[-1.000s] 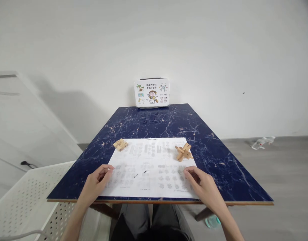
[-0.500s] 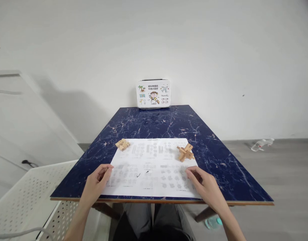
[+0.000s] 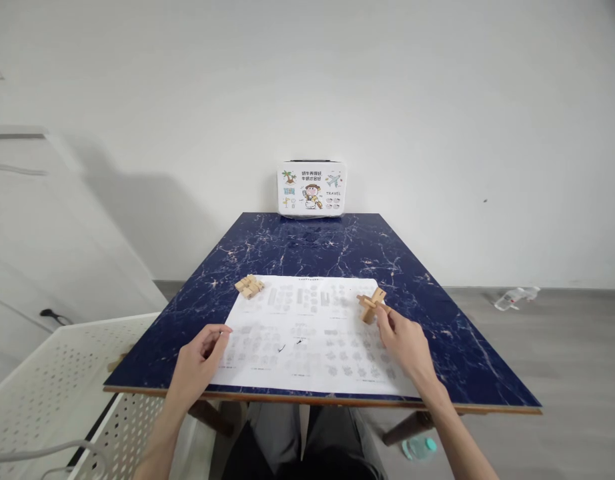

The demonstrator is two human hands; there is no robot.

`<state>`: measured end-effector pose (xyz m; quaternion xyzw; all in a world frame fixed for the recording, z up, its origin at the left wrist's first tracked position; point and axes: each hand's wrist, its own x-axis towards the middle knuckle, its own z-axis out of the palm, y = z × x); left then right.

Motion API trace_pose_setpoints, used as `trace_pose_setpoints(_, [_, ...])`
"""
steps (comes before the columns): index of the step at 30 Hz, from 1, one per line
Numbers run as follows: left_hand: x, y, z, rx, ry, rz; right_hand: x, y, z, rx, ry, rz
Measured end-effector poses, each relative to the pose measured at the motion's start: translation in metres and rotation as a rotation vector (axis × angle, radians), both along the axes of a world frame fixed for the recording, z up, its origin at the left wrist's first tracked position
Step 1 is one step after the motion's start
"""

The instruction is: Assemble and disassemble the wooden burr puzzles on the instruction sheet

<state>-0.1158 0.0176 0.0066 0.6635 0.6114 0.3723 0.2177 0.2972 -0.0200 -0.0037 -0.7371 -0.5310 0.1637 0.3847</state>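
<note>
A printed paper sheet [image 3: 307,363] lies flat on the dark blue marbled table [image 3: 307,250]. My left hand [image 3: 200,357] rests at the sheet's left edge, fingers curled and thumb closed against the forefinger there. At the sheet's upper right stands a wooden interlocking puzzle [image 3: 370,313] of crossed sticks. My right hand [image 3: 407,343] has thumb and fingers closed on its near right side, which they partly hide. A second wooden puzzle [image 3: 249,287], a compact cluster of short blocks, sits over the sheet's upper left corner, touched by neither hand.
A white case [image 3: 311,200] with cartoon prints stands at the table's far edge against the wall. White perforated baskets [image 3: 42,373] are at the left. Plastic bottles lie on the floor, one at the right [image 3: 516,298] and one below the table [image 3: 420,448].
My right hand has moved up from the sheet's right edge and taken hold of the crossed-stick puzzle. My left hand stays by the left edge. The whole view has shifted slightly.
</note>
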Motion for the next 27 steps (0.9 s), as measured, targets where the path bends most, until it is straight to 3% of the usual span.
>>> trace_pose_setpoints(2, [0.003, -0.003, 0.001, 0.017, 0.036, 0.0, -0.007, -0.006, 0.003, 0.024, 0.148, 0.092])
trace_pose_setpoints(5, [0.022, -0.014, 0.009, 0.083, 0.072, -0.049, -0.025, -0.022, 0.008, 0.014, 0.536, 0.284])
trace_pose_setpoints(7, [0.046, -0.024, 0.02, 0.144, 0.082, -0.222, -0.04, -0.031, 0.011, -0.036, 0.698, 0.419])
trace_pose_setpoints(11, [0.094, -0.033, 0.036, 0.008, 0.049, -0.557, -0.065, -0.036, 0.013, -0.09, 0.798, 0.577])
trace_pose_setpoints(16, [0.111, -0.022, 0.028, -0.106, -0.115, -0.729, -0.079, -0.035, 0.012, -0.14, 0.881, 0.688])
trace_pose_setpoints(22, [0.105, -0.018, 0.013, -0.058, -0.203, -0.749, -0.091, -0.04, 0.014, -0.16, 0.935, 0.733])
trace_pose_setpoints(27, [0.105, -0.018, 0.012, -0.043, -0.196, -0.683, -0.103, -0.038, 0.011, -0.12, 0.966, 0.637])
